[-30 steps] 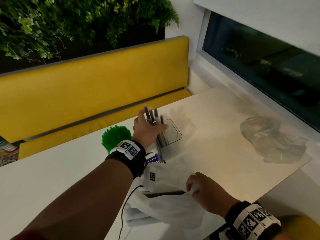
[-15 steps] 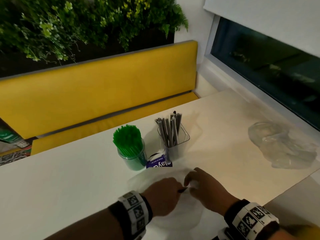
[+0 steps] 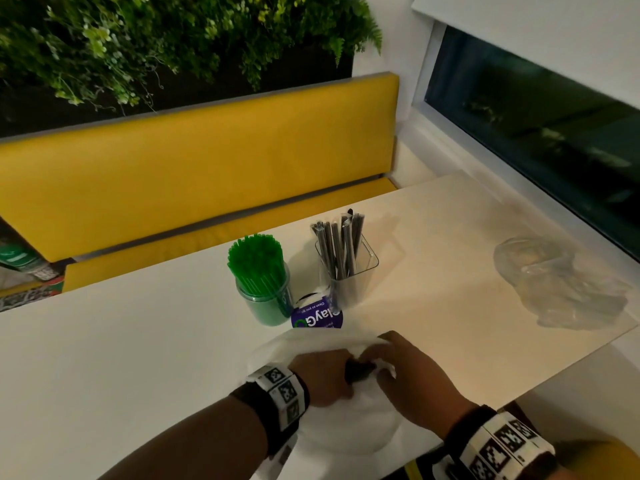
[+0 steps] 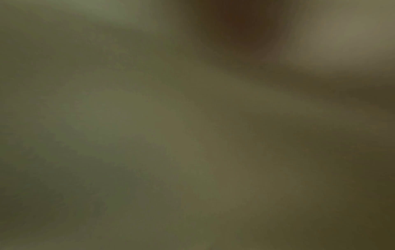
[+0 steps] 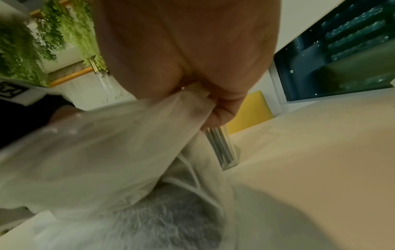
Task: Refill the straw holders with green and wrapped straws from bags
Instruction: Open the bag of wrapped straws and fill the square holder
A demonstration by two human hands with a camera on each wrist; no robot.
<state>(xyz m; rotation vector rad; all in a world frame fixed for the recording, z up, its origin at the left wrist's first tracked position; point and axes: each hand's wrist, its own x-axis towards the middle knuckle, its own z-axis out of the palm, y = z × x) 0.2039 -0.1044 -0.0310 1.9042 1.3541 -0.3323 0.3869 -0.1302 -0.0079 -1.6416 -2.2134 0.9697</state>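
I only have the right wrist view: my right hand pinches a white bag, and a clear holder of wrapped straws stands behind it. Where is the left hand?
Observer: The left hand is at the mouth of the white bag, facing the right hand. Something dark sits between them; I cannot tell whether the left hand grips it.
Operator: Is the green holder filled?
Observer: Yes, the round holder is packed with green straws, left of the square holder.
Operator: Any other bag?
Observer: A crumpled clear bag lies on the table, far right by the window.
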